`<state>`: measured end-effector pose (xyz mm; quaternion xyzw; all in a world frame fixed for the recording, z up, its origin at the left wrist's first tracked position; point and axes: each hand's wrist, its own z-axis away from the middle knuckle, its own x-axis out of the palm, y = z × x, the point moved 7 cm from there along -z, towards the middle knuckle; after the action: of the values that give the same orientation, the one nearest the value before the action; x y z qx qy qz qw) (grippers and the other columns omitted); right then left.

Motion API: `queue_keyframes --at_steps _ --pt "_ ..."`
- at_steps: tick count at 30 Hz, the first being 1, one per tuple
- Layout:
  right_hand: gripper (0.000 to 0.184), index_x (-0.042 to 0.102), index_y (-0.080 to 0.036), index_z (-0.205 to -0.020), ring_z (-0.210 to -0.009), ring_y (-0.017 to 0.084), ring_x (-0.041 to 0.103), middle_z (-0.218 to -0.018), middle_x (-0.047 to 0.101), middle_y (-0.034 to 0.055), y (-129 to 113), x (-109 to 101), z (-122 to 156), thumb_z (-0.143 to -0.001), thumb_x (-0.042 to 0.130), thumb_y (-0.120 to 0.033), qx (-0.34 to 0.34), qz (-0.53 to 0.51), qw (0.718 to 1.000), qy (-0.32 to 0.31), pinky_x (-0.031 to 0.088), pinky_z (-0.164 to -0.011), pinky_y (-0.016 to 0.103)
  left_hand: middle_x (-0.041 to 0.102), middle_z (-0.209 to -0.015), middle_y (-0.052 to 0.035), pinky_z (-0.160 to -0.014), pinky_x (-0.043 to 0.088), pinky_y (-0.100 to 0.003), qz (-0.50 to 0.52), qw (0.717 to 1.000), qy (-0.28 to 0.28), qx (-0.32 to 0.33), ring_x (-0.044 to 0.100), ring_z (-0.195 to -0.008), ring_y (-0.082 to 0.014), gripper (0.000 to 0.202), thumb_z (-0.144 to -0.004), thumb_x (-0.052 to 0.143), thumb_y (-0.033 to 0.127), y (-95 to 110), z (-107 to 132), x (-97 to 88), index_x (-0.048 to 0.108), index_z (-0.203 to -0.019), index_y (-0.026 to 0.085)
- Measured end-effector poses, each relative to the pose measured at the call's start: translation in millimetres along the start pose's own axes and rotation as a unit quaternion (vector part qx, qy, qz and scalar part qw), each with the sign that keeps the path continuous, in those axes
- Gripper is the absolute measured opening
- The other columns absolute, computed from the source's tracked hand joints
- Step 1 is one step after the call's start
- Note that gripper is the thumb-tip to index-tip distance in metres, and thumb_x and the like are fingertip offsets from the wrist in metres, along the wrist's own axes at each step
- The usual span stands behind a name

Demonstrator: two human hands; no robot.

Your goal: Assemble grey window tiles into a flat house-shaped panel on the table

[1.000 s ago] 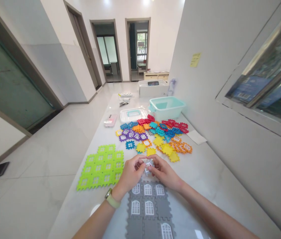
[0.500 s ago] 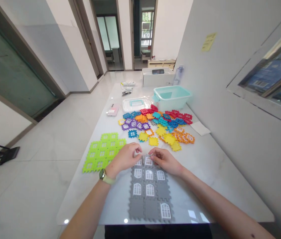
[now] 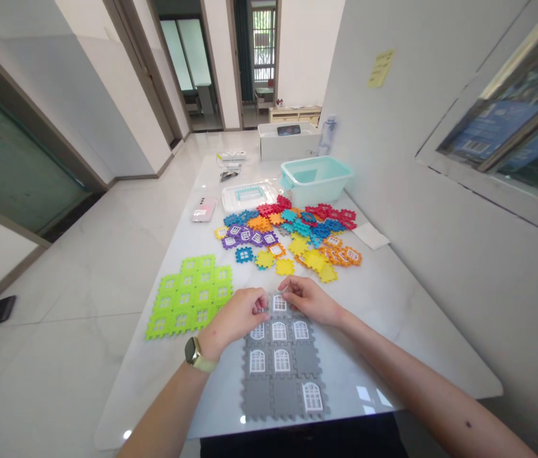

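Observation:
A sheet of interlocked grey building tiles point(image 3: 284, 399) lies flat near the table's front edge, several with white arched windows. At the sheet's far left corner my left hand point(image 3: 245, 312) has its fingers curled, thumb and fingertips on a grey tile they largely cover. My right hand point(image 3: 310, 300) pinches the far edge of the sheet beside a windowed grey tile point(image 3: 279, 303), covering the far right corner. To the left lies a joined sheet of green window tiles point(image 3: 186, 298).
Beyond my hands lie loose tiles: purple ones point(image 3: 245, 235), yellow ones point(image 3: 315, 259), red ones point(image 3: 330, 213). A turquoise bin point(image 3: 317, 184), its lid point(image 3: 245, 196), a pink phone-like object point(image 3: 204, 210) and a white box point(image 3: 288, 145) stand farther back. A wall borders the right side.
My left hand has moved slightly toward me and now covers the far left window tile. My right hand stays at the far edge. The view has shifted a little.

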<state>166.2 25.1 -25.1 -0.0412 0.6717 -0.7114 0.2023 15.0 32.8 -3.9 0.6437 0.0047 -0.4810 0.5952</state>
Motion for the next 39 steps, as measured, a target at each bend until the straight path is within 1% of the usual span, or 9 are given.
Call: queue_keyframes --at_steps 6,13,18,23,26,32,34,36,39 --pt "0.009 0.061 -0.02 -0.093 -0.055 0.012 0.053 -0.062 0.057 -0.0041 -5.0 1.7 1.9 -0.085 0.058 -0.021 -0.02 0.098 0.995 0.015 0.037 -0.052 0.022 0.059 -0.078 0.0033 -0.061 0.045 -0.025 -0.002 0.999 -0.039 -0.002 0.058 -0.069 -0.0159 0.03 -0.068 0.073 0.015 3.4 4.6 -0.6 0.057 -0.093 0.021" --pt "0.007 0.065 -0.019 -0.093 -0.063 0.015 0.056 -0.069 0.062 -0.0006 -14.8 3.7 4.9 -0.087 0.061 -0.019 -0.026 0.207 0.978 0.015 0.04 -0.06 0.026 0.054 -0.103 -0.0028 -0.085 0.049 -0.035 -0.109 0.992 -0.042 0.055 0.059 -0.091 -0.0196 0.042 -0.086 0.056 0.014 15.4 24.9 8.6 0.061 -0.123 0.032" --pt "0.014 0.069 -0.02 -0.097 -0.099 0.025 0.055 -0.1 0.06 0.0088 -20.0 6.0 8.9 -0.084 0.071 -0.024 -0.079 0.29 0.953 0.025 0.045 -0.089 0.038 0.053 -0.123 -0.0115 -0.099 0.046 -0.047 -0.213 0.976 0.019 0.046 0.053 -0.114 -0.0305 0.048 -0.092 0.056 0.041 32.9 45.9 24.6 0.051 -0.138 0.026" --pt "0.015 0.069 -0.02 -0.099 -0.102 0.025 0.053 -0.103 0.058 0.0086 -18.4 5.3 10.6 -0.085 0.07 -0.024 -0.091 0.286 0.954 0.017 0.045 -0.092 0.038 0.034 -0.154 -0.0197 -0.115 0.029 -0.057 -0.251 0.967 0.012 0.031 0.031 -0.141 -0.0397 0.081 -0.087 0.057 0.058 29.1 53.2 56.7 0.031 -0.151 0.014" --pt "0.019 0.07 -0.02 -0.103 -0.101 0.024 0.053 -0.104 0.058 0.0086 -20.0 4.1 11.8 -0.085 0.071 -0.026 -0.109 0.287 0.952 0.007 0.045 -0.091 0.038 0.025 -0.16 -0.0175 -0.119 0.022 -0.057 -0.254 0.966 0.031 0.038 0.019 -0.147 -0.0386 0.083 -0.09 0.049 0.06 19.1 56.5 64.3 0.024 -0.154 0.012" --pt "0.039 0.072 -0.024 -0.11 -0.101 0.026 0.055 -0.104 0.062 0.0078 -16.9 1.5 15.0 -0.074 0.081 -0.034 -0.111 0.301 0.946 -0.043 0.045 -0.091 0.04 0.013 -0.163 -0.0089 -0.119 0.019 -0.06 -0.259 0.961 0.047 0.08 0.013 -0.149 -0.0384 0.079 -0.092 0.046 0.062 19.5 61.2 61.1 0.016 -0.156 0.027" --pt "0.038 0.071 -0.024 -0.111 -0.099 0.024 0.057 -0.104 0.064 0.0072 -20.8 -6.3 8.2 -0.075 0.08 -0.034 -0.121 0.299 0.946 -0.035 0.046 -0.089 0.037 0.011 -0.164 -0.0066 -0.118 0.02 -0.063 -0.258 0.962 0.04 0.078 0.012 -0.149 -0.0397 0.081 -0.089 0.049 0.063 21.8 60.4 60.6 0.015 -0.155 0.032" --pt "0.026 0.071 -0.022 -0.109 -0.095 0.02 0.061 -0.103 0.068 0.0064 -27.6 -23.9 -9.3 -0.085 0.069 -0.031 -0.117 0.319 0.94 0.017 0.047 -0.086 0.031 0.009 -0.164 -0.0042 -0.117 0.021 -0.064 -0.255 0.964 0.036 0.071 0.011 -0.149 -0.0406 0.081 -0.088 0.052 0.064 22.2 58.6 60.9 0.016 -0.154 0.036" --pt "0.024 0.071 -0.018 -0.098 -0.089 0.018 0.064 -0.097 0.071 0.0062 -35.7 -57.9 -51.6 -0.095 0.047 -0.02 -0.065 0.406 0.904 0.116 0.047 -0.081 0.027 0.007 -0.163 -0.0028 -0.116 0.021 -0.066 -0.25 0.965 0.032 0.067 0.011 -0.149 -0.0409 0.08 -0.086 0.054 0.064 17.8 54.0 63.9 0.018 -0.154 0.04"
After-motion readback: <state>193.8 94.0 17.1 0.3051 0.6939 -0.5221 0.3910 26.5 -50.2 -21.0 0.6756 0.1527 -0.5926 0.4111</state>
